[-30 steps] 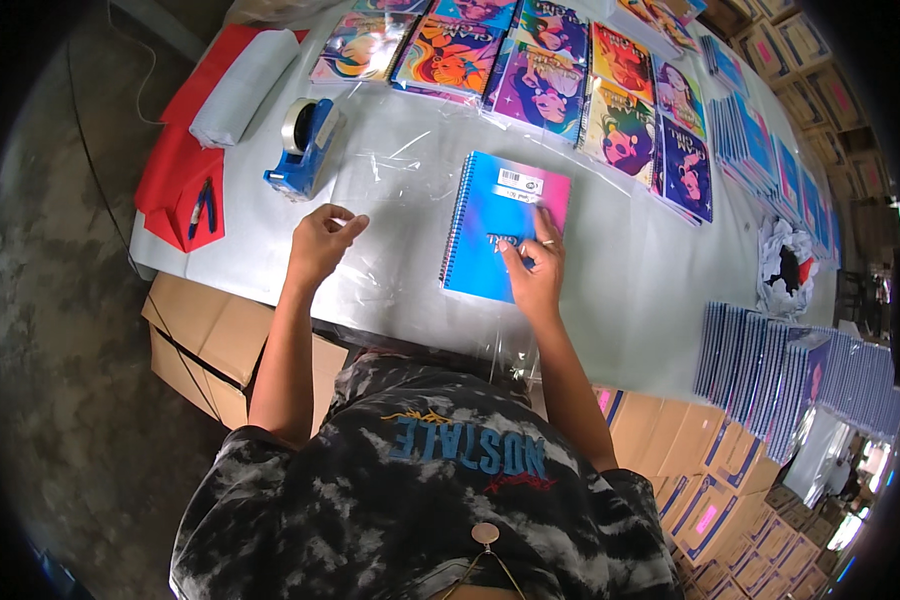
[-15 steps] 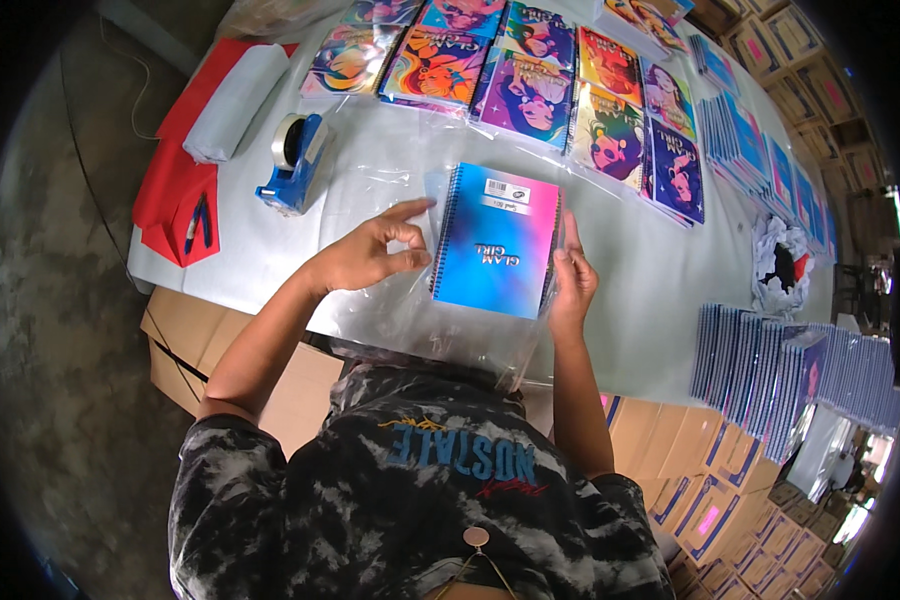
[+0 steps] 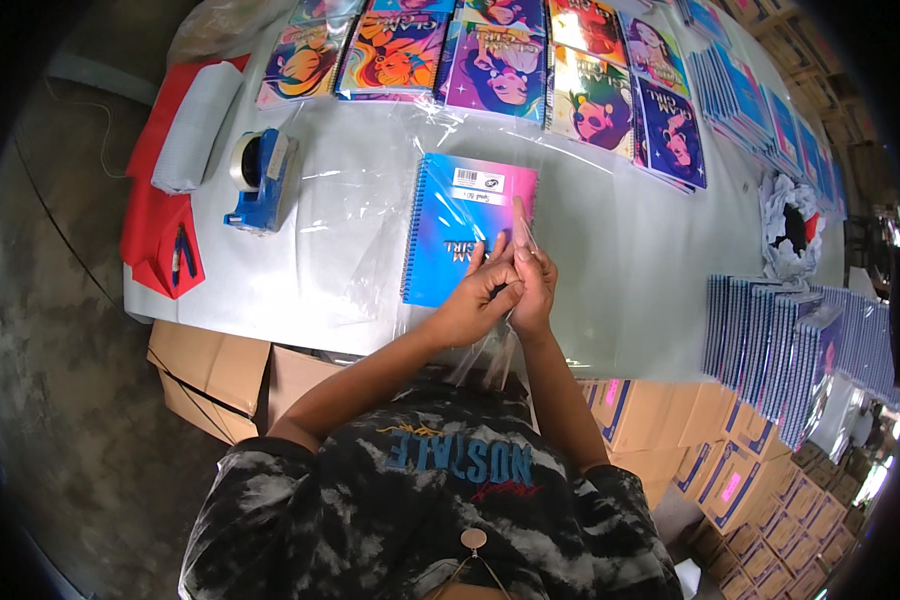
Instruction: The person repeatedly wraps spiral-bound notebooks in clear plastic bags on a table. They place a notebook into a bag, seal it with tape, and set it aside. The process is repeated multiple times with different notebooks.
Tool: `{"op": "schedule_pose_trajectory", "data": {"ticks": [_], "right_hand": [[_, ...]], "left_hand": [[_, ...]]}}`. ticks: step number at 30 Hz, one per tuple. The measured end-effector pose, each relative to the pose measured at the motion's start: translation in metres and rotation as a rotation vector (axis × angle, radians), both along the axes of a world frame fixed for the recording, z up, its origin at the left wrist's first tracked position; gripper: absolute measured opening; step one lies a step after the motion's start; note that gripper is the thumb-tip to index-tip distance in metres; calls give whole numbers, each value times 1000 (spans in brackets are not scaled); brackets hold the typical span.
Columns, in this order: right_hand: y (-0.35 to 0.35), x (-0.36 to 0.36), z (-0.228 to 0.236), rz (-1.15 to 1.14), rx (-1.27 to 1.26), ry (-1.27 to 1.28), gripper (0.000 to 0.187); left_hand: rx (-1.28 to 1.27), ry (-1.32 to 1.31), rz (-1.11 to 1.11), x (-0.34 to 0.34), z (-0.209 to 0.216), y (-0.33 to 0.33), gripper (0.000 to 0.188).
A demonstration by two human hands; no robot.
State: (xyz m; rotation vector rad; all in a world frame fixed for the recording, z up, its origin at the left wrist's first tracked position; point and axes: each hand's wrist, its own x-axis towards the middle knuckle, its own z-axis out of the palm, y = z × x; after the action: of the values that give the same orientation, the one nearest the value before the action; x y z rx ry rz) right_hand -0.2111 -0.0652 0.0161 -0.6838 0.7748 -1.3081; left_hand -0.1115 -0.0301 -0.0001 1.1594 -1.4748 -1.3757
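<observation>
A spiral-bound notebook [image 3: 430,265] with a blue-to-pink cover and a white barcode label lies on the table in front of me. Clear plastic film [image 3: 370,240] spreads over and around it, reaching toward the table's near edge. Over the notebook's lower right part, my left hand [image 3: 482,300] is closed in a pinch on the film, against my right hand. My right hand [image 3: 533,288] stands edgewise along the notebook's right side, with film bunched at its fingers. Just what sits between the two hands is partly hidden.
A blue tape dispenser [image 3: 262,180] stands left, near a white roll [image 3: 198,125] and red sheet [image 3: 140,225] with pens. Rows of colourful notebooks [image 3: 495,70] line the far side. Notebook stacks [image 3: 760,345] and crumpled white plastic [image 3: 778,255] lie right. Cardboard boxes [image 3: 205,375] are below the table edge.
My left hand has crossed from the notebook's left side to its right side and met my right hand. Film is now gathered there. My right hand has shifted slightly left.
</observation>
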Motion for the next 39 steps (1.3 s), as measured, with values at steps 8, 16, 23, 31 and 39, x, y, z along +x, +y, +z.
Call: {"op": "schedule_pose_trajectory", "data": {"ticks": [8, 16, 23, 31, 39], "right_hand": [[7, -15, -34, -117, -21, 200, 23], [0, -18, -13, -127, -191, 238, 29], [0, -37, -20, -96, -36, 263, 15], [-6, -45, -5, -175, -163, 268, 23], [-8, -40, -4, -119, -243, 228, 28]], "left_hand": [[-224, 69, 398, 15, 36, 4, 31], [-18, -805, 708, 19, 33, -13, 108], [-119, -888, 819, 62, 9, -75, 34], [398, -628, 282, 138, 61, -10, 37], [301, -58, 505, 141, 68, -17, 31]]}}
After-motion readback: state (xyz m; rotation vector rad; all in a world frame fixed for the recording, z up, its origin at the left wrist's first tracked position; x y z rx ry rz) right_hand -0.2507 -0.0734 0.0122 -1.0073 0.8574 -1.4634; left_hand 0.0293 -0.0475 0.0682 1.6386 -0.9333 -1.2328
